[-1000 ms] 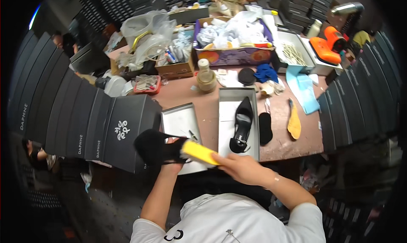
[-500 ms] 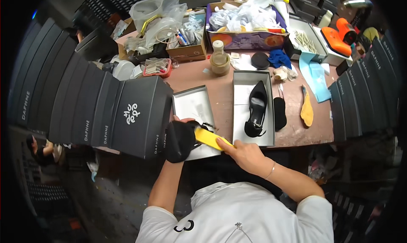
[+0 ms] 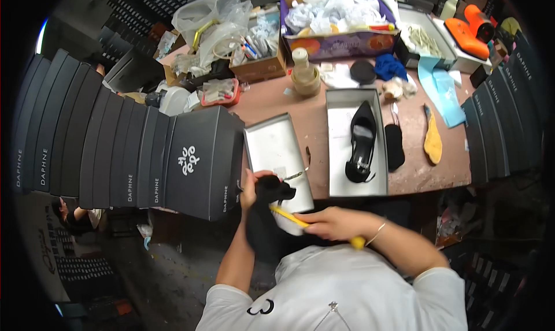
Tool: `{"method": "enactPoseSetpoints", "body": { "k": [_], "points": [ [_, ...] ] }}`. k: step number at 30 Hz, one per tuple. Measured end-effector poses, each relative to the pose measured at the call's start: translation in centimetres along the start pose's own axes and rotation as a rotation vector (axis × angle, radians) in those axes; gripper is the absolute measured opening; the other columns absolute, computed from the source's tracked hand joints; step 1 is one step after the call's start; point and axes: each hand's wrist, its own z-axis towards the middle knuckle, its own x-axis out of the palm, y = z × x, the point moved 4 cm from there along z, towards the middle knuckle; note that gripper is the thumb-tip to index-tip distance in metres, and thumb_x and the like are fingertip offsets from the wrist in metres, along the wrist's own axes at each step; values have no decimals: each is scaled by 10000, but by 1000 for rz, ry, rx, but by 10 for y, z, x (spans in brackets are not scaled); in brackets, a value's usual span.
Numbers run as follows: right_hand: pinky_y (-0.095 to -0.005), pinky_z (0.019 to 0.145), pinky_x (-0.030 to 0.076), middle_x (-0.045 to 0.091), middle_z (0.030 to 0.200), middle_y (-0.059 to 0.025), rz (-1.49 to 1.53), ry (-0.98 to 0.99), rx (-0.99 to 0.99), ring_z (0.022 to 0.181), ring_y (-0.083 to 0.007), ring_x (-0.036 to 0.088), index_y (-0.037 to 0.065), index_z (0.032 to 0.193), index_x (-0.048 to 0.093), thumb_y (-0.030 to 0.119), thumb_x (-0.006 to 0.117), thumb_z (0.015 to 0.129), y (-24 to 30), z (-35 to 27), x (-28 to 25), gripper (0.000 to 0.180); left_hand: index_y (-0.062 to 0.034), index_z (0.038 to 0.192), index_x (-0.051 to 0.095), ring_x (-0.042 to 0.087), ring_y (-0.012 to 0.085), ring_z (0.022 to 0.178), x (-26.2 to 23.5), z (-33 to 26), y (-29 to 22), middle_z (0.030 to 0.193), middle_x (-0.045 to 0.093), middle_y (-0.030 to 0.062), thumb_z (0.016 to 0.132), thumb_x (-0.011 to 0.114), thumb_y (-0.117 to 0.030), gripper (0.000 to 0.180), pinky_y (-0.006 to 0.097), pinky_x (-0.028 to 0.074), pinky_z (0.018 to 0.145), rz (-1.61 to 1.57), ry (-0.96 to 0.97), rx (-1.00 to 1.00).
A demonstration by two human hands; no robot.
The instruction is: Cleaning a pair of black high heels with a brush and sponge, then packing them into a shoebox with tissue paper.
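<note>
My left hand (image 3: 249, 190) is closed round a black shoe (image 3: 261, 230), held over the front edge of the table; blur hides part of its shape. In my right hand (image 3: 338, 222) is a long, flat yellow brush-like tool (image 3: 287, 216), its front end against the shoe and its other end showing below my wrist. Something whitish lies under the tool's front part; I cannot tell whether it belongs to the tool or the shoe. Beyond my hands lies an open shallow white-lined box lid (image 3: 272, 143). A black pointed heeled shoe (image 3: 362, 140) rests in a white-lined shoebox (image 3: 340, 181) to the right.
Dark shoeboxes (image 3: 202, 157) stand in a row at the left, with another stack (image 3: 503, 123) at the right. A black pad (image 3: 394, 147) and a yellowish insole-shaped piece (image 3: 432, 137) lie beside the shoebox. Behind stand a bottle (image 3: 303, 74) and a purple carton (image 3: 341, 45) of crumpled white material.
The held shoe and both hands have moved slightly right and nearer to me. The yellow tool has turned from its broad face to its edge. My view has shifted a little.
</note>
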Motion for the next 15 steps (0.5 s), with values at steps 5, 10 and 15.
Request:
{"method": "enactPoseSetpoints", "body": {
  "k": [5, 10, 15],
  "points": [
    [-475, 578, 503, 643, 766, -213, -673, -376, -52, 659, -394, 643, 100, 1394, 416, 233, 526, 960, 3, 17, -3, 467, 7, 1039, 584, 650, 206, 813, 26, -5, -11, 893, 647, 117, 1011, 316, -522, 594, 313, 540, 753, -216, -148, 19],
    [-451, 594, 507, 643, 819, -259, 38, 10, -63, 702, -375, 648, 84, 1265, 582, 238, 519, 967, 8, 0, -22, 342, 15, 1078, 554, 650, 232, 937, 13, -4, -12, 977, 635, 155, 1012, 313, -514, 585, 347, 510, 896, -221, 14, -15],
    [-421, 646, 502, 650, 832, -242, 84, -80, -104, 716, -420, 628, 87, 1365, 493, 239, 518, 975, 1, 16, 0, 419, 3, 1068, 569, 643, 261, 936, -8, 15, 5, 980, 630, 163, 1012, 323, -509, 571, 387, 517, 886, -171, 33, 41]
  ]
}}
